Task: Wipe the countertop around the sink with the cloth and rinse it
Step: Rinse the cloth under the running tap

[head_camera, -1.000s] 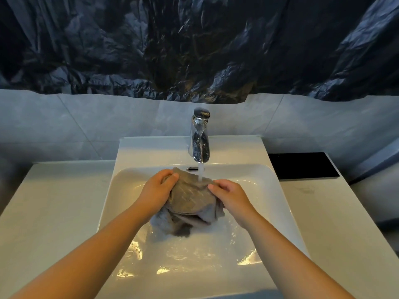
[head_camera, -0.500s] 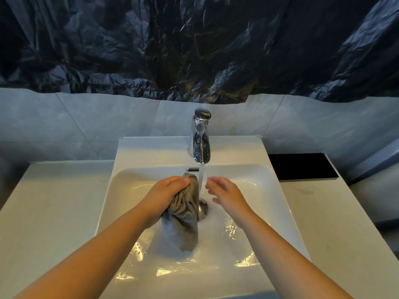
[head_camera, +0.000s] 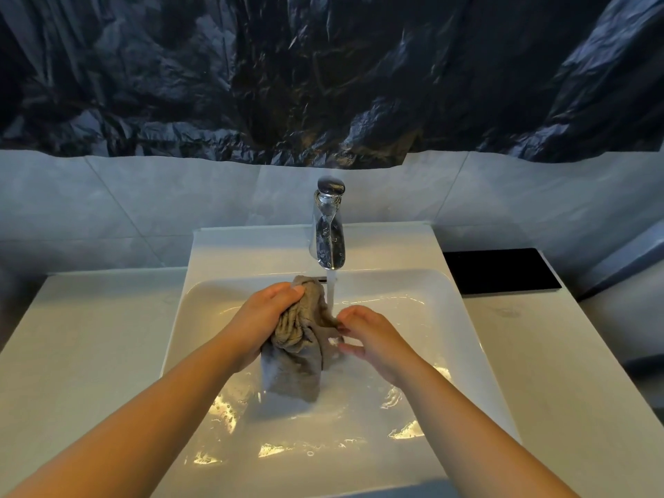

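While one thin stream of water (head_camera: 331, 289) falls from the single chrome tap (head_camera: 327, 228), the left hand (head_camera: 266, 318) is clenched round one bunched grey-brown cloth (head_camera: 298, 339), which hangs over the white rectangular ceramic sink (head_camera: 463, 339). Just right, the right hand (head_camera: 373, 339) is half open, fingertips (head_camera: 345, 330) touching the cloth's edge.
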### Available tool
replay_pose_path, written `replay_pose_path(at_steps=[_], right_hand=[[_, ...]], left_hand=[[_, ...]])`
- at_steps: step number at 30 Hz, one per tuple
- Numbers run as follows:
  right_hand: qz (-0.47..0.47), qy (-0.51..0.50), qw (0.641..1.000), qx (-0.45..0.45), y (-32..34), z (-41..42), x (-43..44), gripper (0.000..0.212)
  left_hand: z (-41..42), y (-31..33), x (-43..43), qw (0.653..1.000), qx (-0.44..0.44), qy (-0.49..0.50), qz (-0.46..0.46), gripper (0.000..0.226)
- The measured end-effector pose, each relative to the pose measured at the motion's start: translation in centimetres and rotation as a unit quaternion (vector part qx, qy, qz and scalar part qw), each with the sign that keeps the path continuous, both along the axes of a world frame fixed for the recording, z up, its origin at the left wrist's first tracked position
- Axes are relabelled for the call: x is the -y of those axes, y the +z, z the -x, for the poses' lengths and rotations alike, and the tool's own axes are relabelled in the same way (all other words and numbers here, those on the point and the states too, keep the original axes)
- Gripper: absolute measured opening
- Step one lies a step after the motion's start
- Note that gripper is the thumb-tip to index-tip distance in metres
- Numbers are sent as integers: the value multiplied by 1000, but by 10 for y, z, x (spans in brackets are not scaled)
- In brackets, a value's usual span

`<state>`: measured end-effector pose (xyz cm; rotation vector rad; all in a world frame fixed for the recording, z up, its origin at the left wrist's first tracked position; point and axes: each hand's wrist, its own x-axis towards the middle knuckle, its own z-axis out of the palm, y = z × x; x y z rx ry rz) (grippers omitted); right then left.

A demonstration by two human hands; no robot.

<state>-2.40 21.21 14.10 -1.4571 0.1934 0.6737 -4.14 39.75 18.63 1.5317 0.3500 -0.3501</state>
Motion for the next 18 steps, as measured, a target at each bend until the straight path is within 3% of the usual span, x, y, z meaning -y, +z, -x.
replay_pose_path(at_steps=[4, 6, 12, 14, 16, 18], right_hand=[[9, 49, 998, -25, -5, 7, -4, 37], [4, 73, 997, -29, -8, 9, -9, 42], [26, 83, 996, 15, -7, 8, -4, 16], [-13, 17, 1000, 3, -3, 5, 0, 16], [-67, -50, 996, -18, 2, -1, 5, 17], [-79, -69, 994, -2, 6, -8, 9, 18]], left_hand=[[2, 1, 3, 1000, -8, -12, 9, 29], [1, 2, 4, 1000, -3, -18, 7, 29], [-3, 2, 2, 1000, 12, -11, -23, 30], [-5, -1, 1, 991, 42, -1, -123, 26], [-5, -7, 0, 962, 59, 5, -267, 32], [-1, -12, -1, 935, 60, -26, -350, 42]])
